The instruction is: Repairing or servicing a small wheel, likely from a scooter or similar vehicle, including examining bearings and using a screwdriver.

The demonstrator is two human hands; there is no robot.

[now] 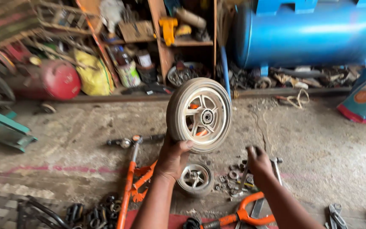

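Observation:
My left hand (173, 157) grips the lower rim of a small grey wheel (199, 114) with white spokes and holds it upright above the floor. My right hand (257, 162) is closed around a thin metal tool (245, 174) that points down into a scatter of nuts and washers (230, 178). A second, smaller wheel (195, 178) lies on the floor just below the left wrist. Orange frame tubes (128, 182) lie on the concrete to the left, and another orange part (245, 214) lies near my right forearm.
A big blue tank (310, 34) lies at the back right. Wooden shelves (170, 42) full of clutter, a red canister (58, 78) and a yellow bag (90, 74) line the back. A green metal stand (5, 127) sits at left. Pliers (336, 216) lie at bottom right.

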